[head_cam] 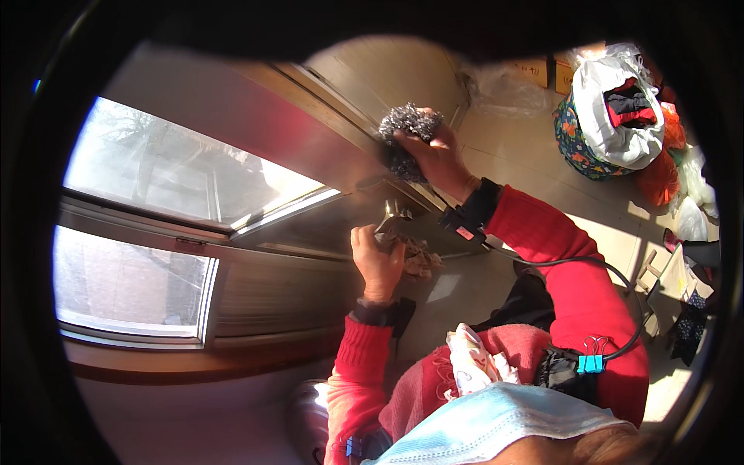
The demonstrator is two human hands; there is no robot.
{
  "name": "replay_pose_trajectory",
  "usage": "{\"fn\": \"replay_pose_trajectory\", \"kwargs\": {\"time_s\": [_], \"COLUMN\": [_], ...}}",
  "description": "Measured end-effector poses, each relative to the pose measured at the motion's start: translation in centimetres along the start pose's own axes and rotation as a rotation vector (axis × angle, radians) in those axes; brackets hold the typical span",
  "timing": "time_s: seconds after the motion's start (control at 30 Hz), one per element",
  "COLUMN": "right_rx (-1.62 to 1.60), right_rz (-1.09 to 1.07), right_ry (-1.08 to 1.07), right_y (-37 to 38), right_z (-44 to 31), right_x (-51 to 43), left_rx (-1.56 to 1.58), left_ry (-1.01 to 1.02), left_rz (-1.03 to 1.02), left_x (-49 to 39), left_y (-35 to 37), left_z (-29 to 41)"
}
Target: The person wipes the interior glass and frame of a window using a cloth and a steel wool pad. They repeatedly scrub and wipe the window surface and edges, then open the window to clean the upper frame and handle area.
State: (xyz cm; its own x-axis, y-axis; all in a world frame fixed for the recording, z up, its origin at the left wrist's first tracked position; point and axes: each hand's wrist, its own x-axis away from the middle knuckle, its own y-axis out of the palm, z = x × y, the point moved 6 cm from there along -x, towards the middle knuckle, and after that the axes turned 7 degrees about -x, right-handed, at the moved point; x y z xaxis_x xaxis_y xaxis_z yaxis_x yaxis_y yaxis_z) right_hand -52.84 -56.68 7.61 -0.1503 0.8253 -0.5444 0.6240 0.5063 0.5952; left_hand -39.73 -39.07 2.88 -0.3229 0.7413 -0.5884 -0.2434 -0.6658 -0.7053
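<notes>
A clump of steel-wool scourer [410,124] is gripped in my right hand [442,160], up against the edge of a brown door [325,139]. Lower down, my left hand [376,264] has its fingers curled round a crumpled, pale patterned cloth [419,260], part of which hangs beyond the fingers. Just above that hand, a shiny metal door handle [395,213] sticks out from the door. Whether the left fingers also touch the handle, I cannot tell.
Glass panes [174,165] sit in frames at the left, above a brown ledge [232,363]. A flowered fabric bin [587,145] with a white liner holds clothes at the upper right. Plastic bags [660,177] lie beside it. A small folding stool [662,290] stands at the right.
</notes>
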Motion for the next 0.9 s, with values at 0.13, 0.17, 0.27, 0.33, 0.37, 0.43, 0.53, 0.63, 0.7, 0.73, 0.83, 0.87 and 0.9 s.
{"fn": "replay_pose_trajectory", "kwargs": {"time_s": [0.13,0.17,0.27,0.33,0.37,0.43,0.53,0.63,0.7,0.73,0.83,0.87,0.9], "right_rx": [0.332,0.383,0.113,-0.002,0.136,0.025,0.314,0.506,0.516,0.521,0.561,0.566,0.455], "right_rz": [0.152,0.210,0.128,0.097,-0.001,-0.252,-0.200,-0.083,0.049,0.002,-0.042,-0.033,-0.085], "right_ry": [0.176,0.254,0.094,-0.095,-0.225,-0.173,-0.392,-0.231,0.052,-0.085,-0.199,-0.129,-0.250], "right_y": [-6.2,-6.8,-3.8,-0.8,0.8,4.0,4.8,-0.2,-2.9,-2.8,-0.7,0.3,1.9], "right_z": [4.4,4.5,1.1,-2.7,-5.1,-6.4,-5.7,-1.6,0.8,0.2,-1.9,-2.3,-3.7], "right_x": [6.7,6.9,1.9,-2.3,-4.3,-6.0,-3.2,2.4,6.3,6.7,5.0,3.0,1.0], "left_rx": [-0.004,-0.006,0.008,0.016,0.020,0.028,0.031,0.004,-0.015,-0.006,0.015,0.019,0.023], "left_ry": [0.011,0.022,0.044,0.040,0.037,0.025,0.012,0.015,0.020,0.026,0.026,0.018,0.001], "left_rz": [-0.003,0.004,0.003,0.004,0.004,0.004,0.012,0.028,0.035,0.036,0.028,0.030,0.032], "left_x": [0.0,-0.1,-0.2,-0.2,-0.2,-0.1,0.1,0.2,0.2,0.1,0.1,0.1,0.1], "left_y": [0.1,0.1,0.1,0.0,0.0,0.1,0.1,0.1,0.1,0.1,0.1,0.1,0.1], "left_z": [0.1,0.2,0.2,0.2,0.1,0.0,-0.1,-0.1,0.1,0.1,0.3,0.2,0.1]}}
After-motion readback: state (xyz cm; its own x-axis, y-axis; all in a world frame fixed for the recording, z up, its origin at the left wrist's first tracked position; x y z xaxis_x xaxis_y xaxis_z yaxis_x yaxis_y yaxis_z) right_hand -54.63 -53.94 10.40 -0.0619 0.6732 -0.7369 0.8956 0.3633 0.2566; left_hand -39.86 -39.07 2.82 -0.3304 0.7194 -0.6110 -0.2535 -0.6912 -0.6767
